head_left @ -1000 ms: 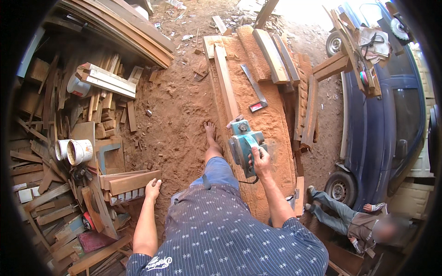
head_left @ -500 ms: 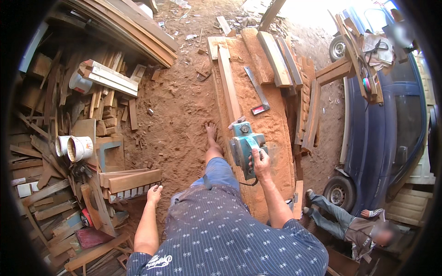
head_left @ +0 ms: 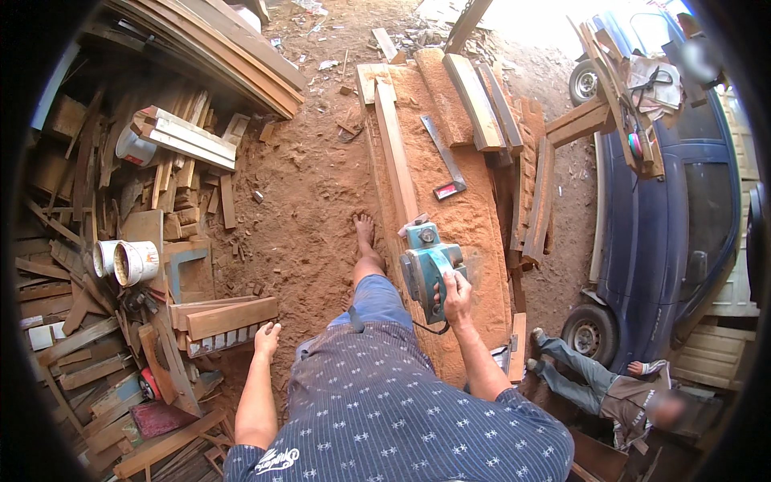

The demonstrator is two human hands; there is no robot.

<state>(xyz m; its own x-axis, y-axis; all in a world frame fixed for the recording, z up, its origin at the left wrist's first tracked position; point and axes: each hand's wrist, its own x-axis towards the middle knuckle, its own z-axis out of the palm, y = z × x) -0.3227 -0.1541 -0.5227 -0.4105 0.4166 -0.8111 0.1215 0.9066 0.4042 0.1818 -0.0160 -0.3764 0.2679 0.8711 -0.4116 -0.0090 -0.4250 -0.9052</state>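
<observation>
The right hand [head_left: 456, 296] is closed around the handle of a teal electric planer [head_left: 426, 267] resting on the long plank [head_left: 395, 153] ahead, while the left hand [head_left: 267, 340] hangs loosely curled and empty, seemingly for balance.

Two white round plastic buckets [head_left: 127, 261] are lying among heaped brown wooden offcuts [head_left: 104, 201], a dark blue car [head_left: 671, 209] is standing at right, and a seated person [head_left: 610, 390] is resting beside its wheel.

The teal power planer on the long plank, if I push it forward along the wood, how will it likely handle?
The teal power planer looks bulky and rigid, so probably fairly heavy for one hand; the right hand grips its rear handle. It sits on the narrow plank, so it may tip sideways if it drifts off the edge. Sawdust around it could make sliding easy.
</observation>
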